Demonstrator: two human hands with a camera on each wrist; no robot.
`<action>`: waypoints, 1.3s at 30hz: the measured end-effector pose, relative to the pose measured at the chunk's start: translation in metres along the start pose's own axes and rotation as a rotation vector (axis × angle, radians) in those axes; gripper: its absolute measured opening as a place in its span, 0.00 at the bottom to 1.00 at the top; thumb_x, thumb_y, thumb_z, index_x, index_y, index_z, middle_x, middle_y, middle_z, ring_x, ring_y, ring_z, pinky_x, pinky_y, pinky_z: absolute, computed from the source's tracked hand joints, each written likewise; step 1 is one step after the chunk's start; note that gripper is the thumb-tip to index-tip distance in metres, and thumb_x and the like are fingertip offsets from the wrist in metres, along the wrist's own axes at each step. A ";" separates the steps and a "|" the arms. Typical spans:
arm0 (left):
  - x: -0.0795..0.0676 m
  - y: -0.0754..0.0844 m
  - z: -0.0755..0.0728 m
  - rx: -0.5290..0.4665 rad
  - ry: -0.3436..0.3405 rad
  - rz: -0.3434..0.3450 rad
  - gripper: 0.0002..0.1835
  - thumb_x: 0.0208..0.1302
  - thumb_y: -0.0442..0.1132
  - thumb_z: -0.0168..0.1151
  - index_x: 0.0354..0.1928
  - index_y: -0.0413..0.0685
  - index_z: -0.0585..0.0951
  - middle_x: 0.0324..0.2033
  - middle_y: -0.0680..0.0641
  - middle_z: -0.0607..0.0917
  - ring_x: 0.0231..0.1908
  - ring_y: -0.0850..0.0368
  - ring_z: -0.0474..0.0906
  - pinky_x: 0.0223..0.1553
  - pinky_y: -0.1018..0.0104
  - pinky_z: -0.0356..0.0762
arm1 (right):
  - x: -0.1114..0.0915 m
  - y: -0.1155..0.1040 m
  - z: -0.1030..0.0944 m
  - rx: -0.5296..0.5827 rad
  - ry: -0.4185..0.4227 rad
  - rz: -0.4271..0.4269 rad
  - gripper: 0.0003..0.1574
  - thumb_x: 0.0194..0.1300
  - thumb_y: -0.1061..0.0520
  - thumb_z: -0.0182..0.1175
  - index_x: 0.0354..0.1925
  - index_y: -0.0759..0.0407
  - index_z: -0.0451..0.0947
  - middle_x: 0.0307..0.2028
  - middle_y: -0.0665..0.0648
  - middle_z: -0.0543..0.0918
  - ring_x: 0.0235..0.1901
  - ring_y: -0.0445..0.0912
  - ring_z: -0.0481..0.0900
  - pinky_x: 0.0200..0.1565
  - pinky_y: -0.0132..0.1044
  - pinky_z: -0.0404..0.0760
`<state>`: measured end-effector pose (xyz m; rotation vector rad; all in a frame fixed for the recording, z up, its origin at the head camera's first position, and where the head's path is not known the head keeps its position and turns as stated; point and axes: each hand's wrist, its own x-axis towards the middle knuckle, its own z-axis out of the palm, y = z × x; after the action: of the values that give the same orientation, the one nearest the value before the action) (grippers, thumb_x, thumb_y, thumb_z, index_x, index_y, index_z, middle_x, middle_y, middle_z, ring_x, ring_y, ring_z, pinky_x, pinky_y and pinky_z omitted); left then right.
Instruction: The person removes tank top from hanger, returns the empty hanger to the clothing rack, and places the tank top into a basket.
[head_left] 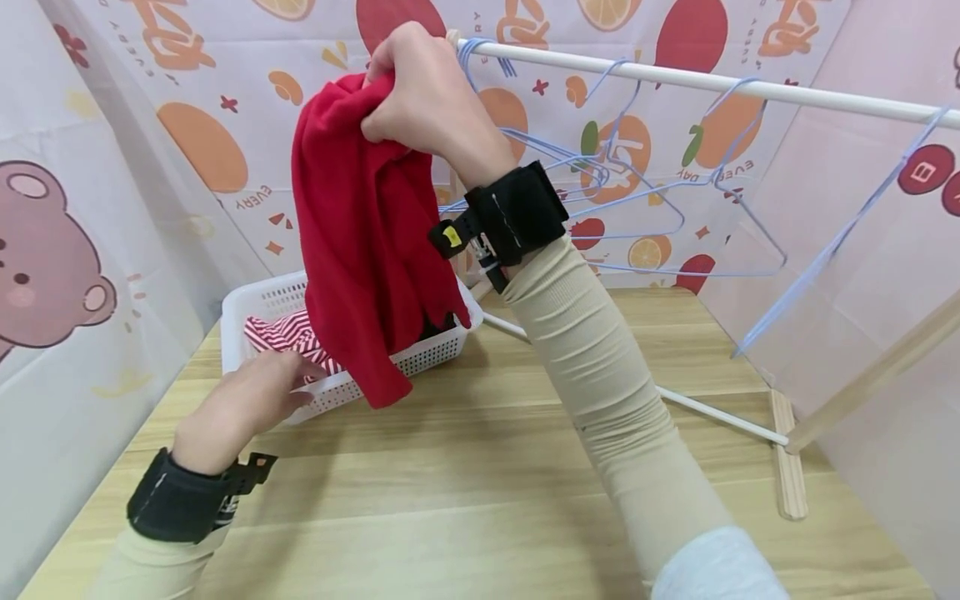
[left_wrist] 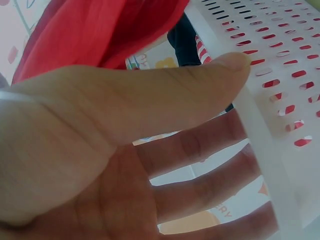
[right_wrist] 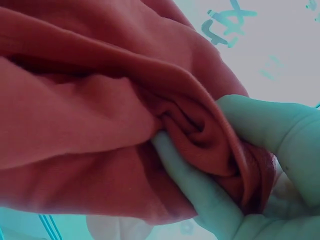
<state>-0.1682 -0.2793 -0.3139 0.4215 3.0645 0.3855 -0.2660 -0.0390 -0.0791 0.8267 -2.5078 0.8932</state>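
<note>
A red garment [head_left: 367, 217], with what looks like a long sleeve hanging lowest, dangles from my right hand [head_left: 431, 96]. In the right wrist view, the thumb and fingers pinch its bunched cloth [right_wrist: 200, 125]. Below it stands a white perforated basket [head_left: 234, 329], partly covered by the red cloth. A red-and-white striped garment [head_left: 277, 333] lies inside, beside something dark [head_left: 437, 327]. My left hand [head_left: 251, 404] is at the basket's near rim; in the left wrist view, its thumb [left_wrist: 200, 85] lies over the outer side while the fingers pass behind the rim.
A white rail [head_left: 697, 79] on a wooden stand crosses the upper right. Several blue wire hangers [head_left: 652, 208] hang from it. The stand's wooden foot [head_left: 787, 467] and a low white bar [head_left: 720, 417] rest on the wood-grain table [head_left: 465, 492]. Printed cloth [head_left: 315, 167] hangs behind.
</note>
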 end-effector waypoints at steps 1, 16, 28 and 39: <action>0.000 0.000 0.000 0.002 0.002 0.004 0.17 0.52 0.30 0.78 0.46 0.38 0.88 0.39 0.35 0.90 0.39 0.40 0.86 0.41 0.42 0.86 | 0.002 -0.001 0.001 -0.008 0.005 0.004 0.05 0.63 0.57 0.68 0.37 0.55 0.82 0.39 0.52 0.81 0.45 0.41 0.78 0.48 0.27 0.84; -0.001 0.003 0.000 0.004 -0.028 -0.016 0.20 0.52 0.31 0.79 0.49 0.38 0.88 0.41 0.33 0.89 0.41 0.39 0.85 0.41 0.42 0.86 | 0.022 -0.008 0.010 -0.051 0.049 0.073 0.11 0.66 0.51 0.69 0.45 0.51 0.81 0.44 0.48 0.81 0.49 0.37 0.80 0.62 0.23 0.73; -0.002 0.005 0.000 0.023 -0.020 -0.005 0.18 0.51 0.30 0.79 0.46 0.40 0.89 0.36 0.39 0.89 0.35 0.45 0.84 0.38 0.46 0.85 | 0.037 -0.020 0.030 -0.013 0.086 0.041 0.18 0.67 0.53 0.66 0.54 0.55 0.80 0.54 0.51 0.84 0.51 0.37 0.80 0.51 0.20 0.80; -0.002 0.006 -0.002 0.010 -0.024 -0.011 0.17 0.52 0.29 0.78 0.46 0.39 0.89 0.36 0.39 0.90 0.35 0.46 0.84 0.39 0.47 0.85 | 0.041 -0.015 0.049 0.006 0.038 0.058 0.16 0.69 0.53 0.66 0.53 0.54 0.80 0.52 0.51 0.85 0.50 0.39 0.81 0.51 0.21 0.81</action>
<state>-0.1648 -0.2750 -0.3105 0.4065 3.0456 0.3628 -0.2943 -0.0971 -0.0883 0.7351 -2.5085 0.9276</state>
